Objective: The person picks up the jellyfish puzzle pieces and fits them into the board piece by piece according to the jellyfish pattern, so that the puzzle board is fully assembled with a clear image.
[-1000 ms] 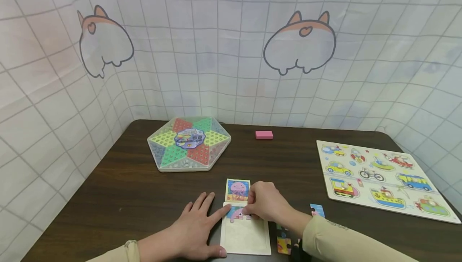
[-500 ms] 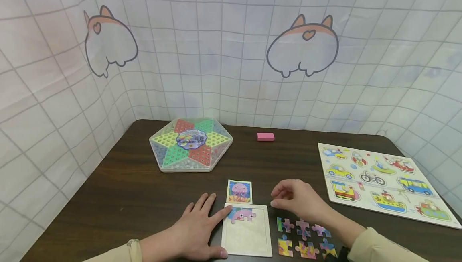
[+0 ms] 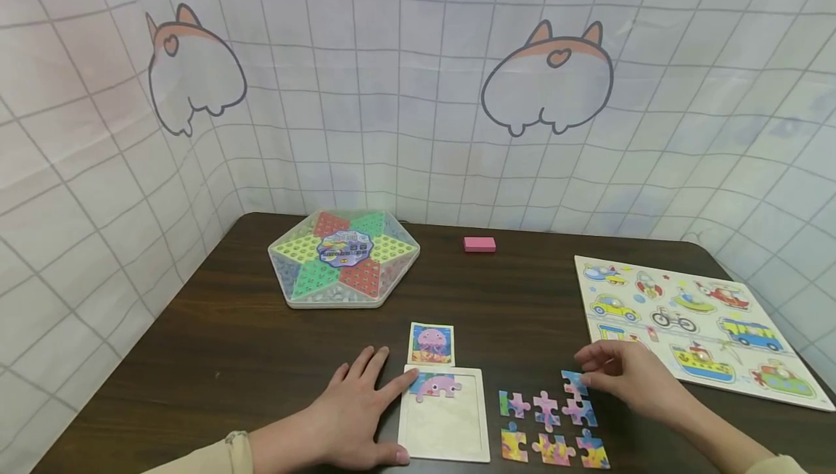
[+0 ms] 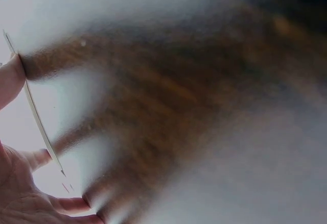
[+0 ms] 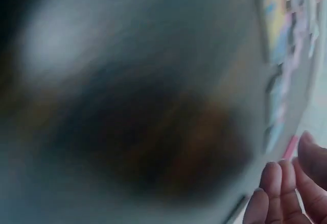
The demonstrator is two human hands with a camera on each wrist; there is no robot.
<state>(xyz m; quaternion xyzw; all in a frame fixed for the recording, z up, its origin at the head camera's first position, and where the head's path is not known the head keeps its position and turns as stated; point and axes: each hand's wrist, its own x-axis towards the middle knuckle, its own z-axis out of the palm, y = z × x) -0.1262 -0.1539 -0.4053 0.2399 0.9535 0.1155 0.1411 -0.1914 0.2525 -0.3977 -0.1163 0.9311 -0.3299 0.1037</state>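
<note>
My left hand lies spread on the table, its index finger and thumb at the left edge of a white puzzle tray. Joined pieces of a pink animal picture sit along the tray's upper left. Above the tray lies a small jellyfish picture card. My right hand hovers at the upper right puzzle piece, thumb by its right edge and fingers loosely bent, with no grip visible. Several loose jigsaw pieces lie in rows right of the tray. Both wrist views are partly blurred.
A hexagonal checkers box stands at the back left, with a pink block at the back middle. On the right lies a vehicle puzzle board, its left part partly behind my right hand. A white grid curtain surrounds the table.
My right hand has left the tray and moved right to the upper right loose piece. The animal picture pieces stay in the tray. My left hand has kept its place.
</note>
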